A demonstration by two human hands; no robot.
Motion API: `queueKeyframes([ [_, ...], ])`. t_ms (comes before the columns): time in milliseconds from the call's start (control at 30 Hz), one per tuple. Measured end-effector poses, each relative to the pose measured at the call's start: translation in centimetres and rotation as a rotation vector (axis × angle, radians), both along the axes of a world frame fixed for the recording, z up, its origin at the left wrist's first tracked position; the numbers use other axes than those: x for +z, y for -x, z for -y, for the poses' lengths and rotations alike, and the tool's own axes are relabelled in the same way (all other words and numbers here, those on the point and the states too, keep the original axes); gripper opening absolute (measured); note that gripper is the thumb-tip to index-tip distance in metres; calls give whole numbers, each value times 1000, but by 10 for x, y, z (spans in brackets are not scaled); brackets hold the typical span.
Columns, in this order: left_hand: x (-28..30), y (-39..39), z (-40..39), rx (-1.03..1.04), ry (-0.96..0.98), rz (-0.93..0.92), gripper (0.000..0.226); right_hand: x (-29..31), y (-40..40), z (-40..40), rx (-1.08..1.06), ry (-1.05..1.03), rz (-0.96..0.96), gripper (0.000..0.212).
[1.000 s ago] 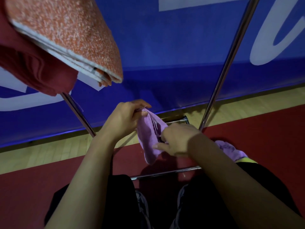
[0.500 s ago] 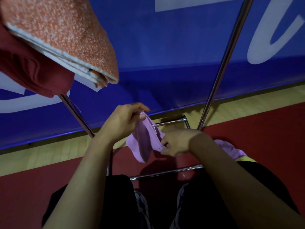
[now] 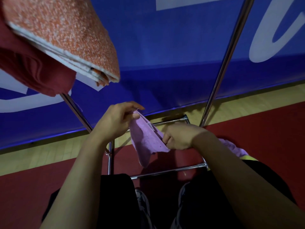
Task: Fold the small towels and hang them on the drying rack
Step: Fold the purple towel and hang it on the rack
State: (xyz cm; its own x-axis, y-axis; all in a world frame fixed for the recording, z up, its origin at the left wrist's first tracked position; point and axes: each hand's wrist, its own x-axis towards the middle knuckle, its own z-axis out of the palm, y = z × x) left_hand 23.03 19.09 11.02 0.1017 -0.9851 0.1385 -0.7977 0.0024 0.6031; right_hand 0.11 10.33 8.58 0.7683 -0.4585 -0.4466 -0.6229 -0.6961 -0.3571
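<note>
Down low, 2 dark legs and grey shoes (image 3: 143, 205) are hard to see in the shadow. Just above them, the left hand (image 3: 115, 121) pinches the top corner of a small purple towel (image 3: 146, 142), and the right hand (image 3: 178, 138) pinches its lower edge, fingers curled tight. The towel is now stretched wider between the hands than before. More purple cloth (image 3: 234, 147) peeks out behind the right arm, mostly hidden. The shiny drying rack (image 3: 222, 66) stands behind. Up top, an orange towel (image 3: 66, 33) and a red cloth (image 3: 33, 70) are cut off by the edge.
</note>
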Motion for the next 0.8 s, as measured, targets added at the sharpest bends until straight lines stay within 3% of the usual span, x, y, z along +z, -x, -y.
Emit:
queueKeyframes([
  [100,1,-4,-1,13,2,1,27,0,-3,-3,2,58,22,47],
  [267,3,-17,-4,40,24,13,26,1,-1,1,-117,330,161,13],
  [333,2,-24,-6,50,45,24,26,1,3,5,-111,391,212,10],
  [500,2,-41,-9,79,89,27,28,11,14,7,-103,354,385,15],
  [800,3,-41,-12,80,93,-94,25,15,20,9,-89,306,455,10],
])
